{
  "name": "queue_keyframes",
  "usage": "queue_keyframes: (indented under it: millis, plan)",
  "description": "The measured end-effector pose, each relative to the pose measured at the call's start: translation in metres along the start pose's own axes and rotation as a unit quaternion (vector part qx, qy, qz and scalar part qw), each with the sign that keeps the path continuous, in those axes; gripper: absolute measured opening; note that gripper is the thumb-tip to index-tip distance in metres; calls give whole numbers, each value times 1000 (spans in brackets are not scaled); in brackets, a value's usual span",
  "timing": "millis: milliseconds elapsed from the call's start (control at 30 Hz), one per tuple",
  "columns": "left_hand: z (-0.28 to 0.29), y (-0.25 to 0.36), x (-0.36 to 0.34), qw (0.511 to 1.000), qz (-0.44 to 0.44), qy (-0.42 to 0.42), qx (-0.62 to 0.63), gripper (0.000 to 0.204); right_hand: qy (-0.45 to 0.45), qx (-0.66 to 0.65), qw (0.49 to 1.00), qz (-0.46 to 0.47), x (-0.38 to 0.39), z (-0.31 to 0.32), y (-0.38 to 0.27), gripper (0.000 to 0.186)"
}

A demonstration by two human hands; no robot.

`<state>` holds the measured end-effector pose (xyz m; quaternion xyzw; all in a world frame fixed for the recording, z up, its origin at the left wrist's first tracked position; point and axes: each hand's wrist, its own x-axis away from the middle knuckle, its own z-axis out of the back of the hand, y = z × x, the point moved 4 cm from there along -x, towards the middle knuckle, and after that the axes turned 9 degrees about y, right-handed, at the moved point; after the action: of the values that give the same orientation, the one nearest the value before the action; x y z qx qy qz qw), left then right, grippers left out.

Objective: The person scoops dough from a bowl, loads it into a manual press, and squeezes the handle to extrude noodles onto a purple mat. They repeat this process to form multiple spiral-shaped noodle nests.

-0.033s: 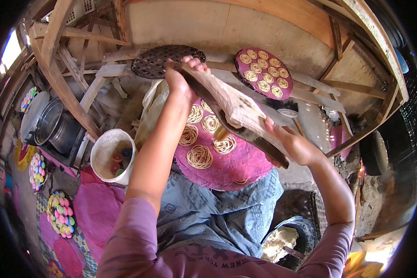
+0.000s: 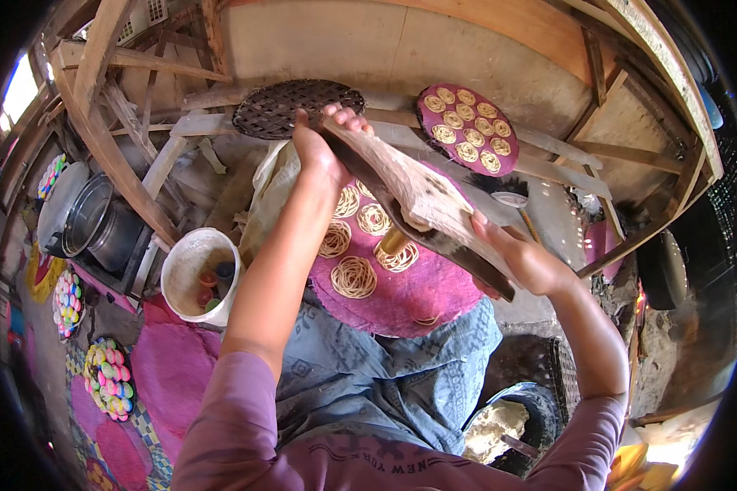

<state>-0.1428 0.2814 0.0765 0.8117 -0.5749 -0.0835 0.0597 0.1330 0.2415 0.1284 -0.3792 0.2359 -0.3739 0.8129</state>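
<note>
A wooden hand press is held slantwise above the tray by both my hands. My left hand is closed round its far left end. My right hand grips the near right end, with the fingers partly hidden beneath the wood. Under its middle a brass-coloured cylinder points down over a coiled nest of dough strands. Several pale nests lie on the round tray covered in magenta cloth, which rests at my lap. The press hides the tray's far right part.
Another magenta round tray of nests leans at the back, beside a dark woven tray. A white bucket stands left, near a metal pot. Front right, a dark basin holds pale dough. Wooden beams frame the space.
The press and my right hand have shifted very slightly to the right. Both hands keep the same hold.
</note>
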Motion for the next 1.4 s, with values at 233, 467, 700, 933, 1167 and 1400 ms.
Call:
queue_keyframes:
  millis: [233,467,700,933,1167,1400]
  plan:
    - [23,-41,-4,998,13,53,16,51,-63,18,976,-207,18,19,46,75]
    - [64,-46,25,763,136,72,-627,70,-64,-107,973,-194,35,10,77,73]
    - [85,-79,59,655,242,-108,-708,82,-65,-160,972,-160,45,5,85,72]
    - [81,-79,62,609,213,-53,-763,70,-37,-166,975,-141,44,5,94,72]
    - [83,-73,74,395,-123,-223,-883,58,-3,-170,980,-107,45,7,93,70]
    - [40,-59,110,184,-246,-262,-915,55,3,-158,982,-104,60,15,78,67]
